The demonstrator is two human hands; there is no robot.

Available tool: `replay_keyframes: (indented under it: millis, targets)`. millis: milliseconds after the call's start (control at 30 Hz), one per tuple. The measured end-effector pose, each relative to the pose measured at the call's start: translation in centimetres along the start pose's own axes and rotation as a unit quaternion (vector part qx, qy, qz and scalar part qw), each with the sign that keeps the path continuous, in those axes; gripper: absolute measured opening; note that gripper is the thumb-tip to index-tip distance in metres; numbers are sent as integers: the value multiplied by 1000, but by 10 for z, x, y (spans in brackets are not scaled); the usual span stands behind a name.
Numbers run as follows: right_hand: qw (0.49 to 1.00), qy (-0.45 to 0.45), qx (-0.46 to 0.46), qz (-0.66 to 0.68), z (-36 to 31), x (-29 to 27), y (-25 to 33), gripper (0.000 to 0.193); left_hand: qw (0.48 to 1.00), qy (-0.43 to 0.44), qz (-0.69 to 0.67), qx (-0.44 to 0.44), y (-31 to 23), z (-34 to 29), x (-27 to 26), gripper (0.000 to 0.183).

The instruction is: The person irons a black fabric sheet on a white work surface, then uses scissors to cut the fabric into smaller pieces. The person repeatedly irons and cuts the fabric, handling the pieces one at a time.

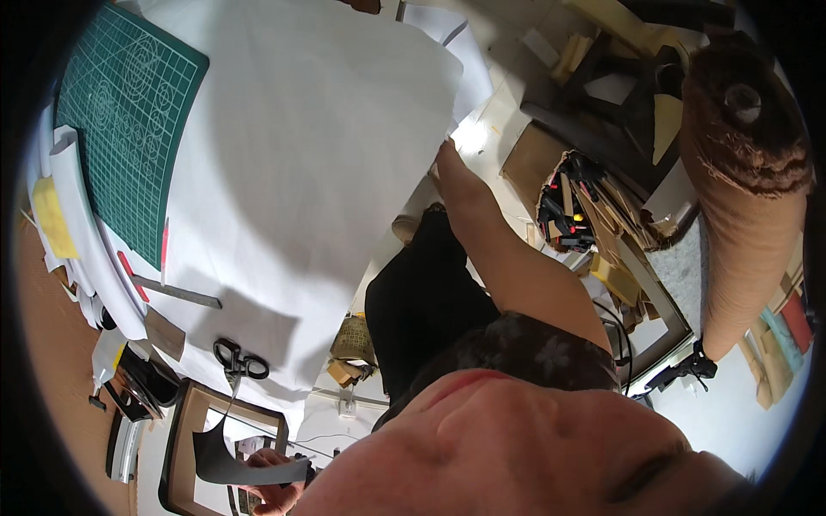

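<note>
A large white sheet point(284, 146) covers most of the table. At its right edge my right hand point(443, 159) pinches the border, with the arm stretched out; most of its fingers are hidden. Low on the left, my left hand point(277, 492) is closed around a curled dark grey strip point(215, 460), and part of this hand is out of sight. Black-handled scissors point(239, 359) lie on the sheet close to the strip, blades toward it. A metal ruler point(179, 292) and a red-handled tool point(131, 273) lie farther left, beside the green cutting mat point(129, 129).
Rolled white paper point(86, 198) lies along the table's left side, and a glue gun point(107, 357) rests below it. On the right stand a box of tools and scraps point(572, 202), a large brown roll point(748, 224) and a dark frame point(658, 301). Wood offcuts point(766, 370) lie nearby.
</note>
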State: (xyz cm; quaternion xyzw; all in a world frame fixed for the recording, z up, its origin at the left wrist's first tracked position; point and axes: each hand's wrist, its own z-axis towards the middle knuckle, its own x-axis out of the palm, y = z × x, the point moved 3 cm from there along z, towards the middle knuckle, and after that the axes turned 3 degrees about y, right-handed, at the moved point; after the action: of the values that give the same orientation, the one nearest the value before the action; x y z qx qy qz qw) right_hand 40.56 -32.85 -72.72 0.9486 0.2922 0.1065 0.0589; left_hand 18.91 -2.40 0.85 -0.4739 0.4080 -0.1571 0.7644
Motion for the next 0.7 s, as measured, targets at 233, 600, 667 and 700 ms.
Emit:
replay_keyframes:
  millis: [233, 600, 667, 700]
  targets:
    - [965, 131, -192, -121, -166, 25, 62, 29, 987, -49, -124, -91, -26, -3, -10, 53]
    - [781, 509, -282, -229, -751, 81, 245, 24, 781, 42, -619, -68, -140, 45, -74, 52]
    - [815, 506, -259, -108, -772, 121, 282, 25, 797, -58, -597, -72, -148, 61, -69, 50]
    - [800, 542, -248, -70, -789, 162, 297, 25, 799, -73, -594, -59, -156, 52, -76, 48]
